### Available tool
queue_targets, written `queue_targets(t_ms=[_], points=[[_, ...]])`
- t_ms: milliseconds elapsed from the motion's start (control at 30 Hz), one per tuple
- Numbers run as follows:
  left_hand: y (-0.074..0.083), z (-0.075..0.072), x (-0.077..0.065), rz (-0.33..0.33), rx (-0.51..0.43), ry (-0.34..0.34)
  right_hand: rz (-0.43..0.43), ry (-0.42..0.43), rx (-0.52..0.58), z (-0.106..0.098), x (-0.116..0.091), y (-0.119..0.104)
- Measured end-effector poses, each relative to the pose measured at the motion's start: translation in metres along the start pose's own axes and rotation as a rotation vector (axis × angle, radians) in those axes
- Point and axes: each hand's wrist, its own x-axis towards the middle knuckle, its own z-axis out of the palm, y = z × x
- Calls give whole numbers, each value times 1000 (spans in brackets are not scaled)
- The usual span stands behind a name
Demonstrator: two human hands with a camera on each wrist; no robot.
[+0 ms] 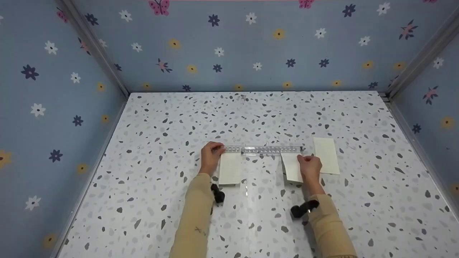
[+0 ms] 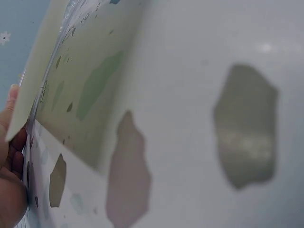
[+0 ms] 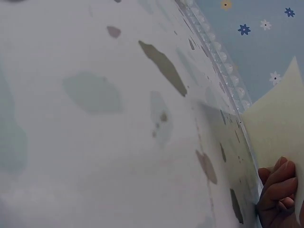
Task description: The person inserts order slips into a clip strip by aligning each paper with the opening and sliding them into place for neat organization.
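Note:
A clear plastic ruler (image 1: pixel 265 149) with a row of round shapes lies across the table. My left hand (image 1: pixel 211 156) pinches its left end between thumb and fingers. Just below that hand is a pale yellow paper slip (image 1: pixel 230 168), its top edge along the ruler and its lower edge raised over a shadow. At the ruler's right part a second paper slip (image 1: pixel 292 167) tilts up from the table. My right hand (image 1: pixel 310 166) pinches this slip's right edge with curled fingers (image 3: pixel 280 183). A third slip (image 1: pixel 327 156) lies flat, right of the right hand.
Each wrist wears a black camera, the left one (image 1: pixel 217 194) and the right one (image 1: pixel 304 209). The white speckled table (image 1: pixel 172 122) meets blue flowered panels (image 1: pixel 247 46) at the back and both sides.

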Motion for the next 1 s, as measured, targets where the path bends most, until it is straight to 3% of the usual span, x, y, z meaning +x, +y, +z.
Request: queue_targets(t_ms=[267, 533, 833, 1000], points=[[1, 0, 0, 0, 11, -6, 12, -27, 6, 3, -2, -3], [-3, 0, 0, 51, -49, -7, 14, -29, -8, 6, -3, -6], [-2, 0, 0, 13, -12, -7, -40, -7, -15, 10, -5, -7], [-1, 1, 0, 1, -2, -3, -6, -26, -17, 14, -5, -9]])
